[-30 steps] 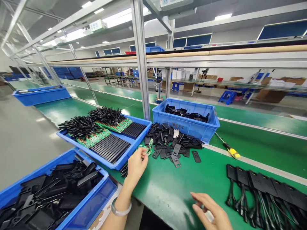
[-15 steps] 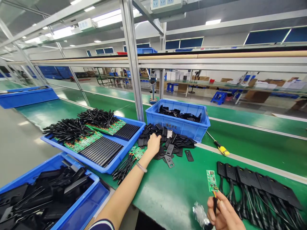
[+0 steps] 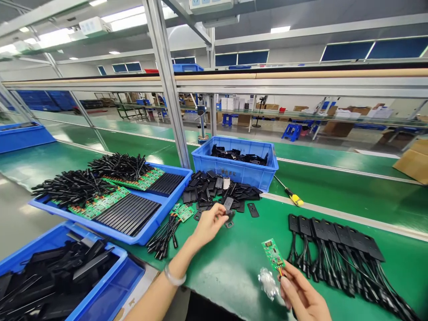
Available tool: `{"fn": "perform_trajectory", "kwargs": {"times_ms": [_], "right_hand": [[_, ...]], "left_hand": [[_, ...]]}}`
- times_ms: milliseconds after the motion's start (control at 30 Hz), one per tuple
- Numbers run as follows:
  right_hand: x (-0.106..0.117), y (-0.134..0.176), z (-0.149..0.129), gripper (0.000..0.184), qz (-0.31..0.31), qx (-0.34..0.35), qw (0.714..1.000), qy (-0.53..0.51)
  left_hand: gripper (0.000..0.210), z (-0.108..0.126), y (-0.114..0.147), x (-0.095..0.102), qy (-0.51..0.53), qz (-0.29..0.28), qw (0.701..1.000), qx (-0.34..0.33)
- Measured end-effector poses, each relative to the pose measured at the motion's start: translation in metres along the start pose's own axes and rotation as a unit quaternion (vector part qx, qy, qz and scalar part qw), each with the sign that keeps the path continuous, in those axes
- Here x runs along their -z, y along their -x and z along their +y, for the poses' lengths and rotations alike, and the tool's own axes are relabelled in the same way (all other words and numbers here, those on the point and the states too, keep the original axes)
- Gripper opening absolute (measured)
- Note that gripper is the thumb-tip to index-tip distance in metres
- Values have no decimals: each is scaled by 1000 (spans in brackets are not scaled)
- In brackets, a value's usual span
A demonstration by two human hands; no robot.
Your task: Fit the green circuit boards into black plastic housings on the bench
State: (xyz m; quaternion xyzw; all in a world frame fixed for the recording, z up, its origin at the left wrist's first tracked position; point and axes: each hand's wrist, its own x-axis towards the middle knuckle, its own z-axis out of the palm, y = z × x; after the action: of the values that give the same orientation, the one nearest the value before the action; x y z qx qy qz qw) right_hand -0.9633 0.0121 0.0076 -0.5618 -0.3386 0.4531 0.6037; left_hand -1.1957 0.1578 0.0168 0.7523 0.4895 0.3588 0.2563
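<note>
Grip | left hand pinches black piece, partly hidden | right hand pinches circuit board

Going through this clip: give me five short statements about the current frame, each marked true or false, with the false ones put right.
1. The right hand holds a wired green circuit board. True.
2. A yellow-handled tool lies on the green bench. True.
3. The left hand touches that tool. False: it pinches a small black part.
4. Loose black plates lie before a blue bin. True.
5. The cabled black cases lie in the blue tray. False: they lie on the bench.
</note>
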Motion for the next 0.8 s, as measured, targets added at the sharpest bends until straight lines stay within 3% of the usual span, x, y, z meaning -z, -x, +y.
{"fn": "perform_trajectory", "kwargs": {"times_ms": [67,167,233,333,467,667,800], "right_hand": [[-1,-2,1,53,-8,30,999,29],[-1,-5,7,48,-60,50,995,57],[0,-5,13,43,-102,52,991,70],[2,-2,19,38,-117,87,985,95],[4,3,18,34,-99,182,964,165],[5,6,6,35,-96,293,916,257],[7,7,1,34,-96,326,897,282]], "left_hand": [[22,16,22,-20,209,-31,977,36],[37,37,46,-49,511,-75,846,134],[41,49,55,-63,590,-82,783,179],[41,65,63,-75,641,-54,738,203],[40,78,70,-77,663,-36,722,193],[51,75,79,-77,609,-6,779,150],[53,73,79,-72,615,-33,770,165]]}}
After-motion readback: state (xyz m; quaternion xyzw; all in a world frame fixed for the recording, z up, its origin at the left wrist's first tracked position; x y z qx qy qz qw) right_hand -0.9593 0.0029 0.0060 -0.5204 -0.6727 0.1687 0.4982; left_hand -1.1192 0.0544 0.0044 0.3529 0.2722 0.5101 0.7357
